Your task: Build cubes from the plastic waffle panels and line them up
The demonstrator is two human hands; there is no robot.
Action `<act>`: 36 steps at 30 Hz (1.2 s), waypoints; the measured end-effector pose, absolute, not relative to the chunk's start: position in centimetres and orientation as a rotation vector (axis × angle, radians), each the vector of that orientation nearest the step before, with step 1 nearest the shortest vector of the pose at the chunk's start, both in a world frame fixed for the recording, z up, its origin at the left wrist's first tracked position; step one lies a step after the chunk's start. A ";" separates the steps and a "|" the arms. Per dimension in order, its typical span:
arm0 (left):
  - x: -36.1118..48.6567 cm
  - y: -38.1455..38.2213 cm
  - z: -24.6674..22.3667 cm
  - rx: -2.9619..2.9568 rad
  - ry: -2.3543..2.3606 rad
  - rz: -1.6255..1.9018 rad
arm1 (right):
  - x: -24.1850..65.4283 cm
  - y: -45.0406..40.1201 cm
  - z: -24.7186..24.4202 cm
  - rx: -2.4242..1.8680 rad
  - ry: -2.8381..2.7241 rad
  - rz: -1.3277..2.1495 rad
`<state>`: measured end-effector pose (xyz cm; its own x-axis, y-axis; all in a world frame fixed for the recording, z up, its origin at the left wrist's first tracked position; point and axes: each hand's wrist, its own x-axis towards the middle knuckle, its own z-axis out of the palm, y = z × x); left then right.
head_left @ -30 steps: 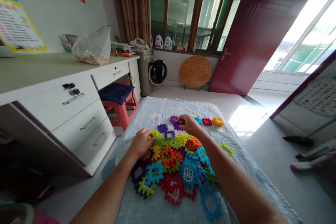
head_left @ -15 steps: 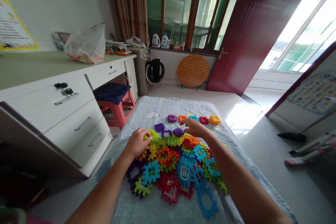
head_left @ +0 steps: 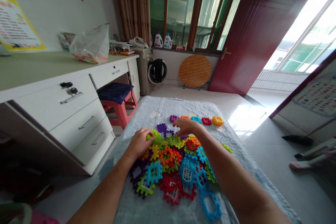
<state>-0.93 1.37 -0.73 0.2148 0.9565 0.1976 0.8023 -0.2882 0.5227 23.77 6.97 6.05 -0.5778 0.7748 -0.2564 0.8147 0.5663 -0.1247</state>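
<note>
My left hand is at the left edge of a heap of plastic interlocking blocks, its fingers curled on a light green interlocking block. My right hand hovers over the far side of the heap with fingers apart and nothing visible in them. Under and beside it lie purple blocks, partly hidden by the hand. Nearer to me are orange, blue and red blocks, many with notched edges and window-like openings. Beyond the right hand, a row of assembled pieces includes a yellow-orange one.
The heap rests on a cloth-covered surface. To the left stand a white desk and a red stool with a dark seat. A washing machine, a round wooden tabletop and a dark red door are farther back.
My right hand has moved slightly left and lower, from near the orange piece in the row to above the purple blocks. My left hand stays at the green blocks. The view has shifted slightly.
</note>
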 end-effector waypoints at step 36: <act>-0.7 1.4 -0.8 2.186 1.633 0.746 | 26.9 7.1 5.6 1.306 2.672 -0.511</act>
<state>-0.71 1.37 -0.76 0.2140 0.9518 0.2198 0.7894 -0.3011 0.5349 26.86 7.05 5.57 -0.6193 0.7423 -0.2558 0.7843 0.5697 -0.2454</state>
